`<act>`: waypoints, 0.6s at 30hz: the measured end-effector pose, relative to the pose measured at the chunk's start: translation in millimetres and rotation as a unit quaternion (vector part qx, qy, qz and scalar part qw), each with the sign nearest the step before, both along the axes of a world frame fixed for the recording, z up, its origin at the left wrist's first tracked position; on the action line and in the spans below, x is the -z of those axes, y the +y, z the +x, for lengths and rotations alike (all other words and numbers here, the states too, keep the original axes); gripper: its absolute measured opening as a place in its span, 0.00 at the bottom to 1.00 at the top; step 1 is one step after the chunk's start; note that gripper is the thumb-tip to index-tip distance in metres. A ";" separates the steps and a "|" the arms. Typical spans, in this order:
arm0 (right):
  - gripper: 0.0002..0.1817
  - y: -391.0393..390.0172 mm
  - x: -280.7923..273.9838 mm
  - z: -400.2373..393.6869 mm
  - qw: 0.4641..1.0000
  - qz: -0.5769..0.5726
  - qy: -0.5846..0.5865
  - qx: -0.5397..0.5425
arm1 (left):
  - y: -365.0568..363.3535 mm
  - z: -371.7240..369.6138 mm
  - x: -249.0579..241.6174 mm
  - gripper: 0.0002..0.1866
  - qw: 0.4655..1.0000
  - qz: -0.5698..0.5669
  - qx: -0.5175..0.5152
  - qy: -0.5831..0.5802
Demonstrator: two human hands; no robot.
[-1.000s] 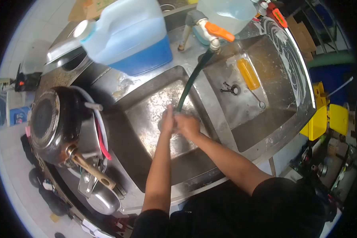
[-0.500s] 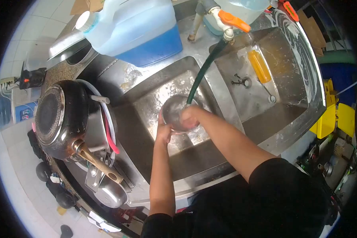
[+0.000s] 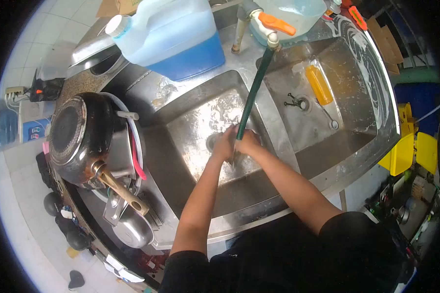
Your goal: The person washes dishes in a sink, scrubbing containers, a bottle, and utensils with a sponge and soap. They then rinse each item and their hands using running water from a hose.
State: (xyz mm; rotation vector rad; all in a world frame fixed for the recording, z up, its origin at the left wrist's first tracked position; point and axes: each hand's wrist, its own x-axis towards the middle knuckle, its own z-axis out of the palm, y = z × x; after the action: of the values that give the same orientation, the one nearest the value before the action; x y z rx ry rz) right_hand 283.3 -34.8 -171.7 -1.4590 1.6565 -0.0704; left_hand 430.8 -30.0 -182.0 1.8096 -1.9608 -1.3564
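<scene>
Both my hands are close together in the left sink basin [image 3: 190,188], under the end of a dark green hose [image 3: 254,93]. My left hand [image 3: 224,145] has its fingers closed at the near side of a round metal bowl [image 3: 211,140]. The bowl is mostly hidden behind the hands, and only parts of its curved edge show. My right hand [image 3: 250,142] is closed at the other side of the bowl, right beside the hose end. Water runs down between the wrists. The hose hangs from a tap with an orange handle [image 3: 277,23].
A blackened pan [image 3: 68,132] leans on stacked cookware at the left, its handle pointing toward me. A jug of blue liquid [image 3: 181,53] stands behind the basin. The right basin holds a yellow bottle [image 3: 319,84] and a ladle [image 3: 333,123]. A water-filled tub [image 3: 293,17] sits behind.
The bowl, earlier seen open side up with my right hand inside it, is now largely covered by my hands. My left hand has moved right and up, next to my right hand.
</scene>
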 end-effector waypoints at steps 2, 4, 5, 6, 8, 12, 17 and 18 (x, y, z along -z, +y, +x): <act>0.27 -6.5 4.1 -4.3 0.996 0.051 0.057 0.036 | 7.0 -1.6 5.6 0.34 0.999 0.031 0.006 -0.020; 0.25 -12.6 -0.3 -3.0 0.990 -0.009 -0.073 0.117 | 9.4 -4.8 5.7 0.28 0.996 0.040 0.073 -0.033; 0.25 -11.0 -4.8 0.5 0.978 -0.035 -0.138 0.154 | 12.1 -6.3 6.5 0.26 0.994 0.030 0.088 -0.064; 0.24 -13.0 -11.1 5.4 0.957 -0.069 -0.214 0.182 | 10.4 -7.9 13.3 0.24 0.990 0.013 0.102 -0.094; 0.20 -13.5 -27.7 14.0 0.892 -0.132 -0.360 0.238 | 5.2 -11.7 46.4 0.21 0.990 0.047 0.058 -0.124; 0.19 -1.6 -77.3 16.3 0.933 -0.040 -0.299 0.197 | 2.8 -14.2 -21.7 0.25 0.992 -0.096 -0.065 -0.053; 0.19 -39.1 -42.3 7.5 0.969 -0.115 -0.131 0.175 | 39.1 -11.4 -78.9 0.39 0.900 -0.205 0.217 -0.316; 0.19 -49.5 -34.6 8.7 0.970 -0.120 -0.115 0.177 | 47.5 -12.1 -93.3 0.40 0.893 -0.209 0.239 -0.319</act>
State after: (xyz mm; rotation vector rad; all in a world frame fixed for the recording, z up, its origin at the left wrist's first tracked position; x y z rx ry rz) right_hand 292.0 -84.3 -137.1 -1.2531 1.7382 -0.6356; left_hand 418.7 17.5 -88.7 1.7462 -2.8889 -0.3156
